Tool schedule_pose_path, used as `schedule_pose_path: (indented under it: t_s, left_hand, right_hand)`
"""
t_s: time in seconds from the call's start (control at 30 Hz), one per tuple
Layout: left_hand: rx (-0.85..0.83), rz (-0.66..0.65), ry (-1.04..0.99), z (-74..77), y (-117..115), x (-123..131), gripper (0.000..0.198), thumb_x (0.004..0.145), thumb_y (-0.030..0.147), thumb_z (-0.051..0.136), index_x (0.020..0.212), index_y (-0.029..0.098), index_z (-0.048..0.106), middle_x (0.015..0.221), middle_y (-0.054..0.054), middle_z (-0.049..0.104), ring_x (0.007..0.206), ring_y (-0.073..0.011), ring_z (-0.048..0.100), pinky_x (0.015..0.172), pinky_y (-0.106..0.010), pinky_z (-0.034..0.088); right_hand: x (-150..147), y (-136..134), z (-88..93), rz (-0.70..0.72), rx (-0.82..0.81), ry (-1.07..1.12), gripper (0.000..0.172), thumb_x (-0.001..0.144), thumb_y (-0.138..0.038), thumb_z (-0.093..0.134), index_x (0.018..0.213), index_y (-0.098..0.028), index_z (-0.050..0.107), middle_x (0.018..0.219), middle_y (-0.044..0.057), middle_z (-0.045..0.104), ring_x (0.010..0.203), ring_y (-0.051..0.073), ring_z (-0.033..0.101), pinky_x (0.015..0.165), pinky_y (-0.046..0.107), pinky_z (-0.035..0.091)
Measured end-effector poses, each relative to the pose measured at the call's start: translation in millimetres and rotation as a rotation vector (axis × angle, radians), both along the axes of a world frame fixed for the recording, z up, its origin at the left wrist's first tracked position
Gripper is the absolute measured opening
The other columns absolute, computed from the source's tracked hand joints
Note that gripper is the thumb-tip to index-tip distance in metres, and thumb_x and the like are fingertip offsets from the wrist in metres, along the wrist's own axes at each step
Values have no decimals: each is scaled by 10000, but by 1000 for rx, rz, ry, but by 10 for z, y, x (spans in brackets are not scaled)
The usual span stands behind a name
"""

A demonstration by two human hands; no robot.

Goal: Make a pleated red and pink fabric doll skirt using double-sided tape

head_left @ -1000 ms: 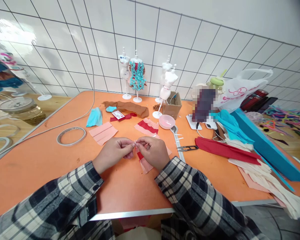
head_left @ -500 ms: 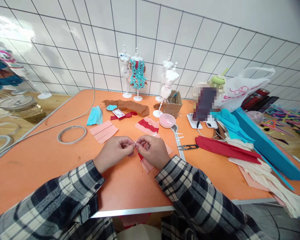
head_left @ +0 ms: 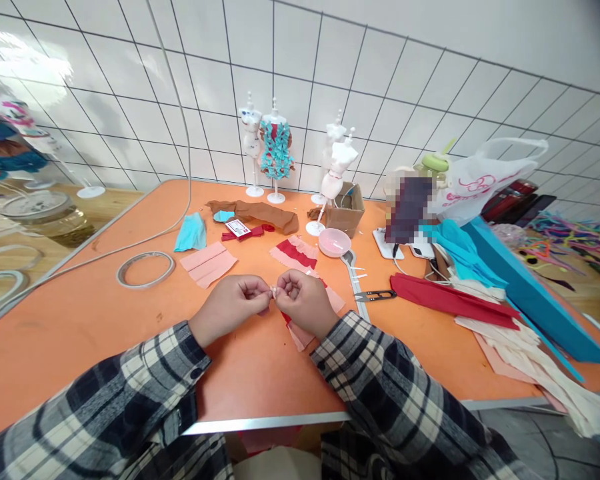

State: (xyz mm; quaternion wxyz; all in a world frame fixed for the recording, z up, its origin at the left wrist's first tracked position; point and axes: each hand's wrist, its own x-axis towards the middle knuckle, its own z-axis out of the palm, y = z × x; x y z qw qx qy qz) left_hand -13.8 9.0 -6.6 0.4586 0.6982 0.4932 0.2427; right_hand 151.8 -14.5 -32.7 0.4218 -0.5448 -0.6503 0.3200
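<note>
My left hand and my right hand meet over the middle of the orange table, fingertips pinched together. Between them is a small gathered edge of pale pink crepe paper. A pink and red crepe paper piece hangs or lies below my right hand, which hides much of it. Just beyond the hands lies another pink and red crepe paper piece. A pleated pink paper piece rests beyond my left hand. Black thread snips lie to the right of my right hand.
A pink bowl, a cardboard box and small white dress forms stand at the back. A tape roll lies left. Red crepe paper and a blue folder-like sheet are on the right.
The pinched fingertips have shifted slightly, and more of the pale gathered edge shows between them. The hanging pink and red paper has swung a little to the right.
</note>
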Motion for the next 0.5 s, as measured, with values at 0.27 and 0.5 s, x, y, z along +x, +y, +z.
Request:
schedule_pose_path:
  t_s: [0.27,0.5]
  left_hand:
    - [-206,94,-172,-16,-115,-66,266,669,438,638,652,174,616,572,2,649,530,-133,582,570,-246,484]
    - [-293,236,-103,22,-414,-486,315,725,479,615,659,172,594,591,3,623,524,-124,539,528,-232,423]
  right_hand:
    - [44,82,-37,-118,-71,75,73,689,-254,546,716,-191,570,581,-71,520,527,88,455,513,196,351]
    - [84,106,-96,-151,-99,-124,51,688,-218,541,700,-204,589,566,-75,529,544,103,491,531,206,345]
